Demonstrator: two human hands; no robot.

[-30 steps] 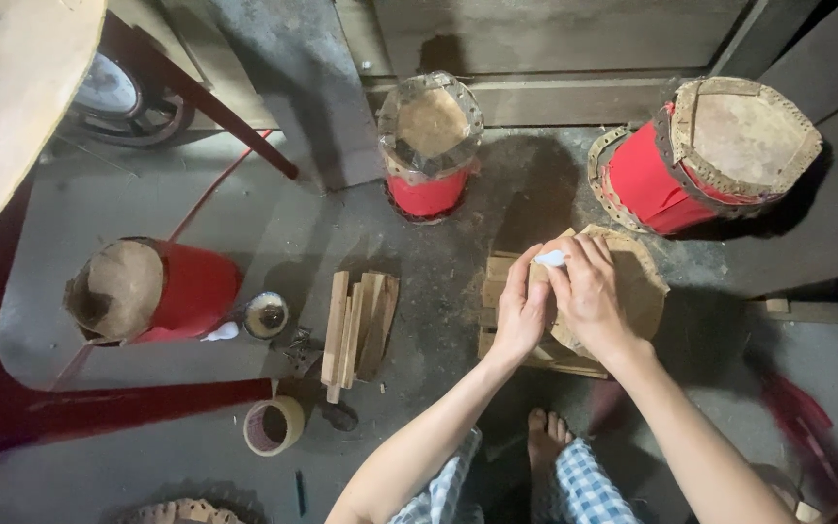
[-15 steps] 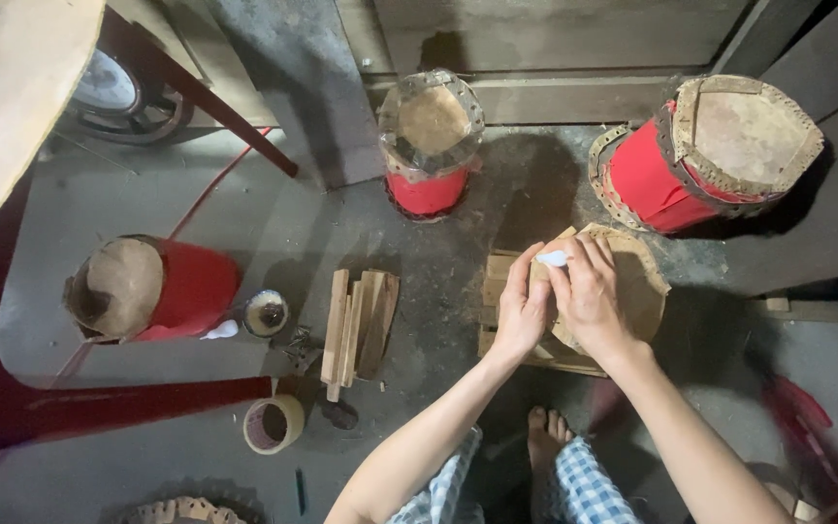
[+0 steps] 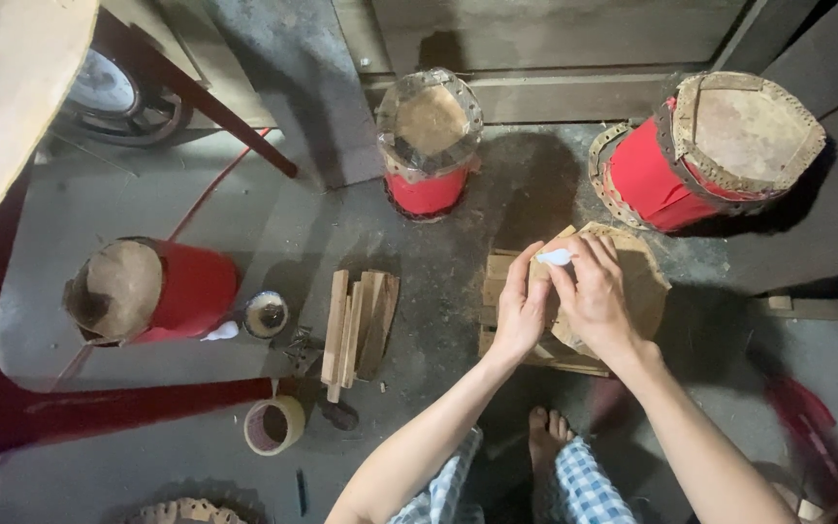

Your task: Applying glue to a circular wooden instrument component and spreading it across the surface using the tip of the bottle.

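My left hand (image 3: 521, 306) and my right hand (image 3: 596, 296) are together over a brown cardboard piece (image 3: 644, 281) that lies on a low wooden frame (image 3: 497, 281) on the floor. The fingers of both hands pinch a small white object (image 3: 555, 257) at the top edge of the cardboard. The cardboard is flat and roughly round, and my hands cover much of it. Below them show my bare foot (image 3: 545, 432) and checked trouser legs.
Three red drums with brown tops stand around: one at left (image 3: 147, 289), one at the back centre (image 3: 429, 136), one at right (image 3: 710, 146). A bundle of wooden sticks (image 3: 358, 320), a tape roll (image 3: 273, 424) and a small round pot (image 3: 266, 313) lie left of my hands.
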